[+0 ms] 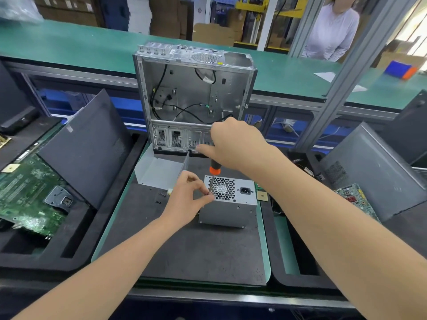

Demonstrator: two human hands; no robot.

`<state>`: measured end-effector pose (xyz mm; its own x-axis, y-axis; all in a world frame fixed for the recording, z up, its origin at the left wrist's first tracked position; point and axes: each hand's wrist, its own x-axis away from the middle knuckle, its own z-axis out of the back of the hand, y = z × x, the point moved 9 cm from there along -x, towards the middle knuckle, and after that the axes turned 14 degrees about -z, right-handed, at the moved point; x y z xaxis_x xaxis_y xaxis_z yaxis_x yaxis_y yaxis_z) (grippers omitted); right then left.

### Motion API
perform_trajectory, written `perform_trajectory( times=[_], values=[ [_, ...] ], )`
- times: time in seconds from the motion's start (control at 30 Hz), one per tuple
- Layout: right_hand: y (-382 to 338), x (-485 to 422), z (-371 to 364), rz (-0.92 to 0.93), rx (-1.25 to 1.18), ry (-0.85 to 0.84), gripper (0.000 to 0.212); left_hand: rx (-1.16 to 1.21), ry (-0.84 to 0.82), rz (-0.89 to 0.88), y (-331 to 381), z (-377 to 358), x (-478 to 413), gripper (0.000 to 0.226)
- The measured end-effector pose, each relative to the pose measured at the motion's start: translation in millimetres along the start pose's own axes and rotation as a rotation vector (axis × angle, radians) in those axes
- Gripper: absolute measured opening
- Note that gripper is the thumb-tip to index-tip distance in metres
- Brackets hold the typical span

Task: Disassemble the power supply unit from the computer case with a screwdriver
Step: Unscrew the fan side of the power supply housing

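The grey power supply unit (228, 205) stands on the dark mat (196, 250), its fan grille and power socket facing up. My right hand (233, 144) grips the handle of an orange and black screwdriver (213, 173) held upright over the unit's top left corner. My left hand (188, 197) pinches the screwdriver's metal shaft near its tip, beside the unit's left edge. The open, gutted silver computer case (194, 88) stands upright behind, with loose black cables inside.
A bent grey metal plate (159, 172) lies left of the unit, with a few small screws (161, 195) near it. A dark side panel (85, 146) and a green motherboard (27, 195) sit at left. Another case (374, 169) and board (353, 195) stand right. A person (332, 28) stands beyond the green bench.
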<state>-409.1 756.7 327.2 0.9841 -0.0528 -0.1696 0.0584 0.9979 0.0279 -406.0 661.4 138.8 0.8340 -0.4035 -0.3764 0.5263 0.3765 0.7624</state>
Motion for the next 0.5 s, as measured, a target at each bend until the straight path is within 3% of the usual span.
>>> perform_trajectory(
  times=[0.13, 0.3, 0.5],
  values=[
    [-3, -4, -8, 0.099, -0.082, -0.129, 0.042, -0.042, -0.098, -0.036, 3, 3, -7, 0.021],
    [-6, 4, 0, 0.372, -0.173, -0.240, 0.023, -0.050, -0.080, -0.036, 3, 1, -4, 0.011],
    [-14, 3, 2, 0.575, -0.080, -0.330, 0.021, 0.014, -0.065, -0.011, 1, 1, -2, 0.005]
  ],
)
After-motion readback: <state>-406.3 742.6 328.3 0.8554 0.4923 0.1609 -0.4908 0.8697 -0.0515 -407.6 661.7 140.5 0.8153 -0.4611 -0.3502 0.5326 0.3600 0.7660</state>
